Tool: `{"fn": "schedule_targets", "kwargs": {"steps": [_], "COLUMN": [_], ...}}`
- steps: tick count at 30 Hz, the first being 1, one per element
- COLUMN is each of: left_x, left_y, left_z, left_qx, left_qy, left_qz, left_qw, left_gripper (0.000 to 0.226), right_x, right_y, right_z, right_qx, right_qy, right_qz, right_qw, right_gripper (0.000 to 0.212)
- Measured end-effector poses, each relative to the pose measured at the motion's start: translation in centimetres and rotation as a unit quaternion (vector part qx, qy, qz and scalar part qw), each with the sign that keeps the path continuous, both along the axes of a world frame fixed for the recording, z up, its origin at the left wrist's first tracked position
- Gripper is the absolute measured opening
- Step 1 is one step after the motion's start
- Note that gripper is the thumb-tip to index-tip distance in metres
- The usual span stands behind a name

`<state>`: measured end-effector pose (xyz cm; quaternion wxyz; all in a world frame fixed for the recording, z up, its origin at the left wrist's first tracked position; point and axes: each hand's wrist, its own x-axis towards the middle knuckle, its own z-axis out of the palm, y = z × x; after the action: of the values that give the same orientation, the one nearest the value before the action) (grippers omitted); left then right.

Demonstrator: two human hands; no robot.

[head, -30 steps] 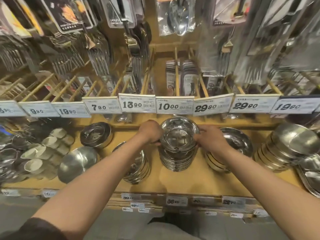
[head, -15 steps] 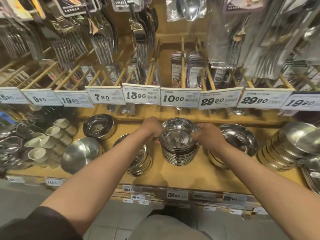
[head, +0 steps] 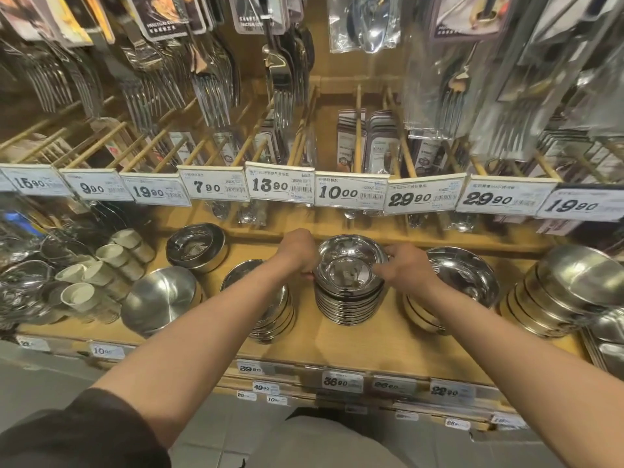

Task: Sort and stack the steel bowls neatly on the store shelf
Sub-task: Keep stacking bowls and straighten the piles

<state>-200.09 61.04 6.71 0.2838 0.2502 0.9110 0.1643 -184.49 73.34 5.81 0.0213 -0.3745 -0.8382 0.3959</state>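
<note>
wooden shelf (head: 398, 346), four bowl stacks, two hands on middle stack (head: 349, 300)

wooden store shelf (head: 398, 339) | price tags (head: 349, 193) on edge | hanging packaged forks (head: 212, 92) | grey floor (head: 209, 437)

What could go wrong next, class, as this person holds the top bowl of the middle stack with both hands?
1. The middle stack is tall; if the left hand and right hand nudge the top bowl sideways, the stack might lean or topple.
2. Neighbouring stacks stand close: the right forearm crosses over the wide bowls and could knock them.
3. Polished steel is likely slippery, so a bowl could slide from the grip.
</note>
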Motion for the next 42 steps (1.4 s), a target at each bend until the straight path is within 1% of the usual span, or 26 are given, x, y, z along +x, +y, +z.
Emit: {"fn": "schedule_targets", "kwargs": {"steps": [2,4,6,11,12,14,15,17,18,19,23,29,33,36,39,41,42], "left_x": [0.1,0.0,0.1,0.3,0.3,0.4,0.3,0.2,0.3,0.3,0.5,0.6,0.5,0.0,-0.2,0.1,0.4], "left_y": [-0.1,-0.2,-0.4,-0.7,-0.8,-0.9,-1.0,-1.0,-1.0,-1.0,-1.1,-1.3,-1.3,-1.1,-0.9,-0.8,-0.7], "left_z": [-0.2,-0.6,-0.7,-1.0,-1.0,-1.1,-1.2,-1.3,-1.2,-1.1,-1.1,-1.4,-1.6,-1.7,-1.5,-1.3,-1.1], "left_qx": [0.005,0.009,0.014,0.011,0.016,0.023,0.029,0.029,0.028,0.025,0.024,0.047,0.061,0.068,0.082,0.093,0.1], "left_qy": [-0.001,0.001,0.009,0.073,0.079,0.091,0.095,0.102,0.109,0.118,0.129,0.112,0.079,0.02,-0.068,-0.161,-0.214], "left_qz": [0.001,0.001,-0.013,-0.044,-0.043,-0.044,-0.044,-0.054,-0.061,-0.068,-0.072,-0.054,-0.041,-0.007,0.022,0.057,0.078], "left_qw": [1.0,1.0,1.0,0.996,0.996,0.995,0.994,0.993,0.992,0.99,0.989,0.991,0.994,0.997,0.994,0.981,0.969], "left_gripper": [0.005,0.015,0.014,0.011,0.014,0.031,0.032,0.018,0.013,0.012,0.017,0.03,0.035,0.043,0.054,0.053,0.049], "right_x": [0.0,0.1,0.2,0.2,0.1,0.1,0.1,0.1,0.2,0.2,0.1,0.4,0.9,1.3,1.4,1.5,1.6], "right_y": [0.0,-0.1,-0.1,-0.4,-0.5,-0.7,-0.8,-0.8,-0.9,-0.9,-1.1,-1.2,-1.2,-1.6,-2.4,-2.8,-2.9], "right_z": [-0.1,-0.2,-0.3,-0.5,-0.5,-0.6,-0.6,-0.6,-0.6,-0.6,-0.5,-0.8,-1.3,-1.5,-1.8,-2.0,-2.0], "right_qx": [0.004,0.002,0.001,0.019,0.02,0.022,0.024,0.026,0.026,0.028,0.05,0.062,0.036,-0.016,-0.119,-0.189,-0.207], "right_qy": [-0.01,-0.014,-0.016,-0.028,-0.027,-0.024,-0.023,-0.015,-0.009,-0.003,0.012,0.033,0.067,0.087,0.096,0.102,0.108], "right_qz": [0.003,-0.001,-0.006,-0.013,-0.016,-0.02,-0.021,-0.026,-0.029,-0.029,-0.023,-0.014,-0.019,-0.043,-0.099,-0.126,-0.131], "right_qw": [1.0,1.0,1.0,0.999,0.999,0.999,0.999,0.999,0.999,0.999,0.998,0.997,0.997,0.995,0.983,0.968,0.963], "right_gripper": [0.023,0.023,0.023,0.022,0.02,0.017,0.016,0.015,0.015,0.014,0.015,0.019,0.017,0.023,0.034,0.037,0.039]}}
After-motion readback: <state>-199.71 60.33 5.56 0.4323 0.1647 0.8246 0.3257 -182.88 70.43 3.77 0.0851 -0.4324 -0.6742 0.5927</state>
